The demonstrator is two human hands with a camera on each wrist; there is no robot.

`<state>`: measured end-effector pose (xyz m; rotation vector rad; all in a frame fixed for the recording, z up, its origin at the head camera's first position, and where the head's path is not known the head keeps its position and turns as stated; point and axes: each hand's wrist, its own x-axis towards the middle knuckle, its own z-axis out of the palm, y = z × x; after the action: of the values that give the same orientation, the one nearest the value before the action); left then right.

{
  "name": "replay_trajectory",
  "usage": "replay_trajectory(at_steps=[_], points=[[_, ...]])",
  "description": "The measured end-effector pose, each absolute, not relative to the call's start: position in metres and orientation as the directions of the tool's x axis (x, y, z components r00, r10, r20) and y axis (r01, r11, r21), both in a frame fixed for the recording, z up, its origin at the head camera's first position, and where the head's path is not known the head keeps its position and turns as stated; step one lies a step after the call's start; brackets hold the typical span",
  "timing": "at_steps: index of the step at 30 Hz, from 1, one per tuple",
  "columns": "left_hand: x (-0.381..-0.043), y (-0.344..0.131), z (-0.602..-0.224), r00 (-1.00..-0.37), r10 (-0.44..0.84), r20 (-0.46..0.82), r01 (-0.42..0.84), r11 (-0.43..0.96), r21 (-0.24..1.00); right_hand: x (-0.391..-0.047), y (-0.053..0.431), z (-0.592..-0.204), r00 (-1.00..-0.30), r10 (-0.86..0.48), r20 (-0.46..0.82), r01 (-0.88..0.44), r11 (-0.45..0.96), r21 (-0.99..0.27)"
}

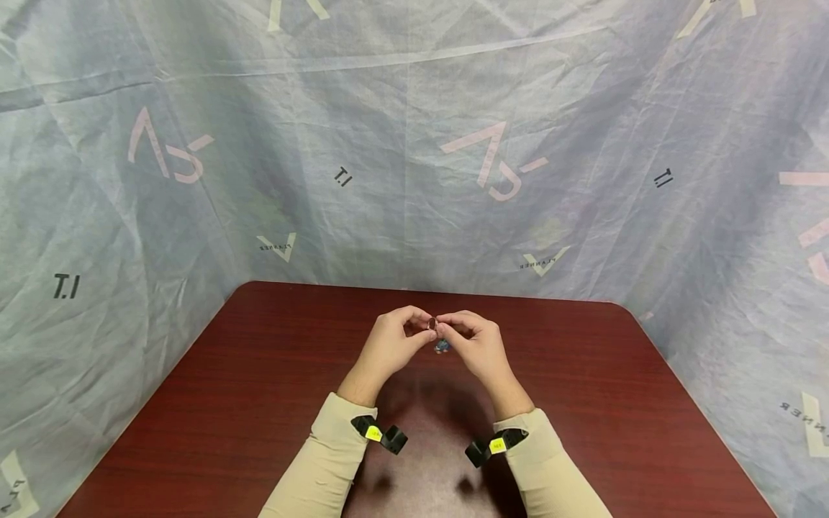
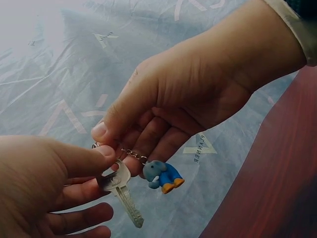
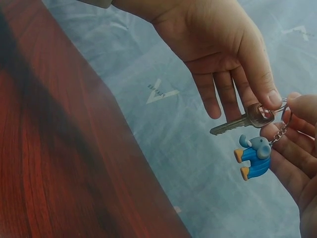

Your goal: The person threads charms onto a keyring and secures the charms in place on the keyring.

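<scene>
My left hand [image 1: 387, 344] and right hand [image 1: 482, 349] meet above the table, fingertips almost touching. Between them is a split key ring [image 3: 290, 118], which each hand pinches between thumb and fingers. A silver key [image 2: 130, 204] hangs from the ring close to my left thumb. On a short chain beside my right fingers dangles a blue elephant charm [image 3: 257, 157] with a grey head and yellow-orange feet. The head view shows the charm small, below the fingertips. Thumbs and fingers hide part of the ring, so whether it is spread apart I cannot tell.
A dark red wood-grain table [image 1: 259, 374] with rounded far corners lies under the hands. Pale grey printed cloth [image 1: 401, 108] hangs around its back and sides. Each sleeve cuff carries a black wrist camera, one on the left [image 1: 393, 439] and one on the right [image 1: 478, 453].
</scene>
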<state>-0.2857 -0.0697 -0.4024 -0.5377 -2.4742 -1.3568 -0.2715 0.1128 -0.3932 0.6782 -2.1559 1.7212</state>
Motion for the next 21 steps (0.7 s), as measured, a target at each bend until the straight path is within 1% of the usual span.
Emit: replay_trajectory(at_steps=[6, 11, 15, 21], points=[[-0.2871, -0.0705, -0.4029, -0.892, 0.209, 0.401, 0.451, 0.474, 0.756, -0.2706, 0.1121, -0.3919, -0.843, -0.174, 0.508, -0.534, 0.172, -0.827], [-0.2878, -0.0707, -0.4029, -0.870, 0.247, 0.426, 0.492, 0.439, 0.751, -0.2710, 0.1127, -0.3928, -0.834, -0.172, 0.524, -0.549, 0.174, -0.817], [-0.2876, -0.0704, -0.4029, -0.856, 0.255, 0.450, 0.517, 0.444, 0.732, -0.2721, 0.1134, -0.3939, -0.830, -0.176, 0.529, -0.554, 0.151, -0.819], [-0.2870, -0.0706, -0.4025, -0.864, 0.237, 0.445, 0.503, 0.473, 0.724, -0.2770, 0.1151, -0.3992, -0.831, -0.184, 0.525, -0.549, 0.121, -0.827]])
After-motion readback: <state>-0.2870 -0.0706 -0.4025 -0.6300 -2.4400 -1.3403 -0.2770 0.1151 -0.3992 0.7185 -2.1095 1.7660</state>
